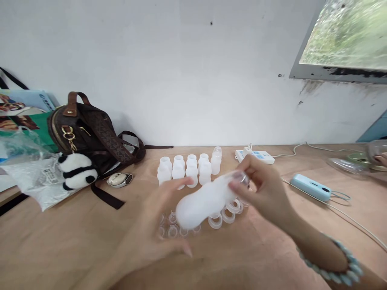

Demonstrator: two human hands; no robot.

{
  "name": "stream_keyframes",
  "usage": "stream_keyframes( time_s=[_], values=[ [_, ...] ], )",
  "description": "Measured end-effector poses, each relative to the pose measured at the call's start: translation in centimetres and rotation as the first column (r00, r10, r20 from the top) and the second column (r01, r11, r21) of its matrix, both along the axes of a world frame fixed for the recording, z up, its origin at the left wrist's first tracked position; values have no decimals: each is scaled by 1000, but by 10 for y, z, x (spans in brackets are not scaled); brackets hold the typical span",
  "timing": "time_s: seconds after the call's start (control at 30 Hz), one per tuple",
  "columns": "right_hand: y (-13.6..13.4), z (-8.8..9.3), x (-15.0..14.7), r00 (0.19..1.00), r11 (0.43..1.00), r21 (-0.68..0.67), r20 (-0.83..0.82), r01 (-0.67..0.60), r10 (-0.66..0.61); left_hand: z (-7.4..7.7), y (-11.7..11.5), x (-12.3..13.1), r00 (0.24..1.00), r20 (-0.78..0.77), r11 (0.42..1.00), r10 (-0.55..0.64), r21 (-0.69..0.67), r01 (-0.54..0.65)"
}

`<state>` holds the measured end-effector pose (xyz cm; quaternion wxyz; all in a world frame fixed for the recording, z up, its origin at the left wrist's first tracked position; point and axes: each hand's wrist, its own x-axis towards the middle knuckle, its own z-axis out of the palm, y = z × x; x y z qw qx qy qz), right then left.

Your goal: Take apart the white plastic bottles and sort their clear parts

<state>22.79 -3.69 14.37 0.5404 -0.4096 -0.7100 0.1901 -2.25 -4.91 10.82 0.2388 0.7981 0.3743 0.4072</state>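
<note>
A milky white baby bottle (201, 201) is tilted in front of me, its rounded base toward the lower left. My right hand (264, 187) grips its clear top end between thumb and fingers. My left hand (148, 221), blurred by motion, is open beside the base, thumb and fingers apart. Behind, several white bottles without caps (192, 169) stand in rows, and a bottle with a clear cap (216, 159) stands at their right. Several clear rings (215, 221) lie beneath the held bottle. Several small clear nipples (173, 231) lie near my left hand, partly hidden.
At left sit a brown backpack (87, 129), a panda plush (78, 171), a plastic bag (33, 173) and a watch (120, 180). To the right are a power strip (263, 156), a light blue device (311, 187) and cables. Another person's hand (381, 159) shows at the right edge.
</note>
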Motion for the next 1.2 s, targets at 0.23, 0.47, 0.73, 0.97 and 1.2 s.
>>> stream_keyframes(
  time_s=[0.23, 0.47, 0.73, 0.97, 1.2],
  values=[
    [2, -32, 25, 981, 967, -246, -195, -63, 14, -31, -22, 18, 957, -288, 976, -38, -214, -25],
    [29, -31, 130, 887, 889, -47, 107, 455, -448, -54, -21, -34, 953, -84, 894, 291, -332, -302],
    [25, -76, 93, 743, 927, 5, 596, 376, -304, -35, -4, -3, 942, -269, 976, 201, -29, -217],
    [6, -53, 38, 959, 938, -340, 239, -63, 152, -31, 13, 31, 790, -477, 825, 386, 562, -63],
    [0, -83, -18, 918, 674, -623, -251, -397, 308, -45, 8, 43, 712, -442, 590, 545, 806, 48]
  ],
)
